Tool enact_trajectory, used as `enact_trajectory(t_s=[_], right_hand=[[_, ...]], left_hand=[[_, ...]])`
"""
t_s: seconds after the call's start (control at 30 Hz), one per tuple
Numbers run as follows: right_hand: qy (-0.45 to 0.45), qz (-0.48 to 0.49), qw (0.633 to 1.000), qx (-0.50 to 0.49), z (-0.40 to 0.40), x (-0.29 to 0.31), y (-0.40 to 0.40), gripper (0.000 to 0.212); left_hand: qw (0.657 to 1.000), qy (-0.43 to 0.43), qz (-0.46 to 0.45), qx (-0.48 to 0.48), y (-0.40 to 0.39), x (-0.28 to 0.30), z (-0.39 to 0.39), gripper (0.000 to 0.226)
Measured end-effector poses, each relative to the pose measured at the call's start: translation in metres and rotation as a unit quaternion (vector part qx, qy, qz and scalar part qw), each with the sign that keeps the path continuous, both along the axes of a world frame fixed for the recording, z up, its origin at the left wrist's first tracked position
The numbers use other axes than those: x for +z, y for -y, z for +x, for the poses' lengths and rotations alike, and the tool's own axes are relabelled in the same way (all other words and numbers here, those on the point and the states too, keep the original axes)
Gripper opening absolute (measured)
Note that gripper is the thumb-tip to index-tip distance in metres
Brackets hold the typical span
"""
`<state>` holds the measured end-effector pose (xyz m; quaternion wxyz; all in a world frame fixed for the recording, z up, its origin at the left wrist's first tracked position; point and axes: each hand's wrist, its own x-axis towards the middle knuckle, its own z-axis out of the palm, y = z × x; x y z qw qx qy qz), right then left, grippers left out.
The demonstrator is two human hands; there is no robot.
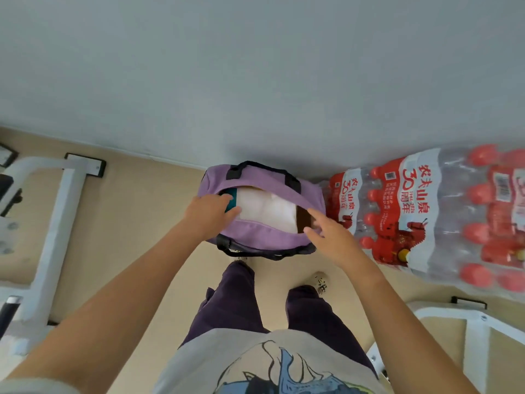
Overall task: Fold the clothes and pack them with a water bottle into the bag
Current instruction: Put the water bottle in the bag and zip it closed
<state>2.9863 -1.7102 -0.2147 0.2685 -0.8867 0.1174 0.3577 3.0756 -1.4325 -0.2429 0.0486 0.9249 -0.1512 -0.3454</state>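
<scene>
Purple bag (257,237) unzipped; white clothes (267,210) inside; both hands at opening.

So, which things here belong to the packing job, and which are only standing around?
Job:
- purple bag, open on the floor
- white folded clothes inside it
- left hand and right hand at the opening

Around:
- shrink-wrapped water bottle packs, beside the bag
- white frames
</scene>
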Motion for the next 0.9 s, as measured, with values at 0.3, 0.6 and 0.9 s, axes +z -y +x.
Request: enact_trajectory(t_s=[0.3,0.6,0.9], right_hand=[[0.355,0.046,0.897,-0.260,-0.065,0.190,0.176,0.016],[0.382,-0.097,0.771,-0.500,-0.213,0.185,0.534,0.023],[0.311,-0.210,0.714,-0.591,-0.267,0.152,0.740,0.067]], left_hand=[[0.914,0.105,-0.388,-0.056,0.262,0.206,-0.018,0.042],[0.863,0.066,-0.403,-0.298,0.666,0.230,-0.130,0.032],[0.894,0.171,-0.175,-0.377,0.832,0.170,-0.193,0.065]])
